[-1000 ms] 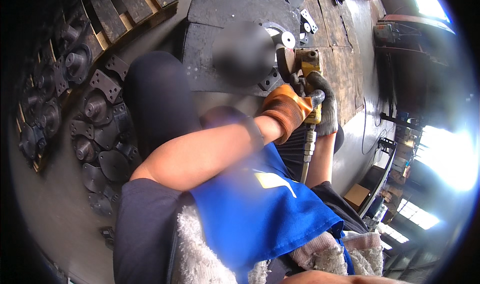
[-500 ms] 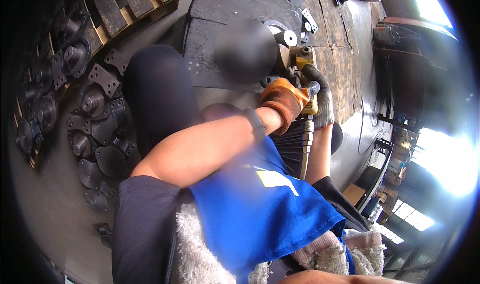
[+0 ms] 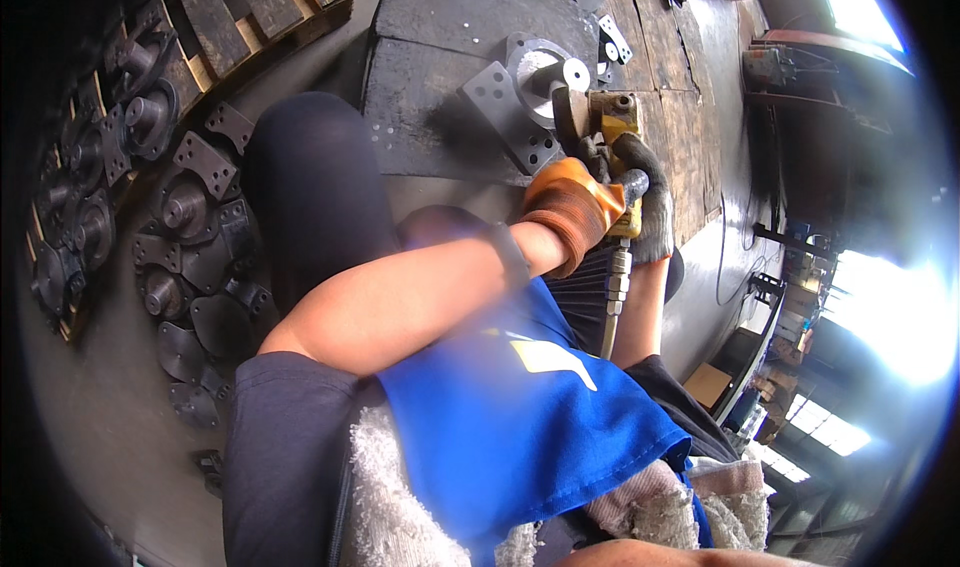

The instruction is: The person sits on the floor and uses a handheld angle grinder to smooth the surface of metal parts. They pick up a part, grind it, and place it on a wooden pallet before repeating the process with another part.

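Note:
My left hand [image 3: 570,207], in an orange and brown work glove, is closed around the side of a yellow air-powered angle grinder [image 3: 622,115], near its grey handle end [image 3: 634,182]. My right hand [image 3: 655,197], in a grey and white glove, wraps the grinder's body from the other side. The dark grinding wheel [image 3: 571,119] sits close by a metal part: a plate with holes [image 3: 505,112] joined to a round flange with a stub shaft [image 3: 560,75]. Whether wheel and part touch, I cannot tell. A hose [image 3: 611,317] runs from the grinder toward me.
The part lies on a dark, worn bench top [image 3: 430,97] with wooden boards [image 3: 690,142] to its right. More flanged metal parts [image 3: 185,207] cover the floor at left, beside a wooden pallet [image 3: 270,12]. Other plates lie at the bench's far side.
The dark round blur that covered the plate is gone, and the plate shows. The grinder and both hands have shifted very slightly.

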`<act>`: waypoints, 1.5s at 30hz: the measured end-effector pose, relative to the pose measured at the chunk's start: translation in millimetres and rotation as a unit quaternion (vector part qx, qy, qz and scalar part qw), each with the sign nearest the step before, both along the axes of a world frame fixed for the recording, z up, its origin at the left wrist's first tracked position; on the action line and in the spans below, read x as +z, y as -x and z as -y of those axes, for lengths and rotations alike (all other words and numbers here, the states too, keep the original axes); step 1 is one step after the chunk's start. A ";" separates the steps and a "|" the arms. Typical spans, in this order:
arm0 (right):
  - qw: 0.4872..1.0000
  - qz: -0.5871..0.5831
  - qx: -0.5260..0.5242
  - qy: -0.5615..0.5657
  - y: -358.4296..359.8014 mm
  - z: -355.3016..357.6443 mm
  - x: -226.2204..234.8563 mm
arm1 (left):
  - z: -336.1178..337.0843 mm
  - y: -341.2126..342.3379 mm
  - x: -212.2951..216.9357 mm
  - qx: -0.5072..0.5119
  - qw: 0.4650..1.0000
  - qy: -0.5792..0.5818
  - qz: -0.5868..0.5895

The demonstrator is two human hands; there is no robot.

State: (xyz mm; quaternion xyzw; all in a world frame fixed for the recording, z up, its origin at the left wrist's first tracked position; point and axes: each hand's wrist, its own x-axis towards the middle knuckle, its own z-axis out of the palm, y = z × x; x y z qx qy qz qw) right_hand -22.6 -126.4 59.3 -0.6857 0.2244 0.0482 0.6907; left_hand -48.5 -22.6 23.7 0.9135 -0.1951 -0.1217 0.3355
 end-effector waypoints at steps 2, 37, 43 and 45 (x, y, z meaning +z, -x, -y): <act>0.999 -0.025 0.016 -0.035 -0.8 0.4 4.2 | 9.9 -3.8 -15.4 -0.014 1.000 -0.005 -0.008; 0.971 -0.079 0.209 -0.084 -40.0 90.1 -60.1 | 72.3 -6.8 -79.8 0.197 0.930 0.289 -0.110; 0.974 -0.097 0.161 -0.123 -32.6 73.7 -43.4 | 60.5 -4.4 -59.1 0.122 0.986 0.106 0.030; 0.972 -0.093 0.174 -0.124 -32.0 79.1 -43.8 | 61.2 -5.6 -61.4 0.122 0.981 0.148 -0.031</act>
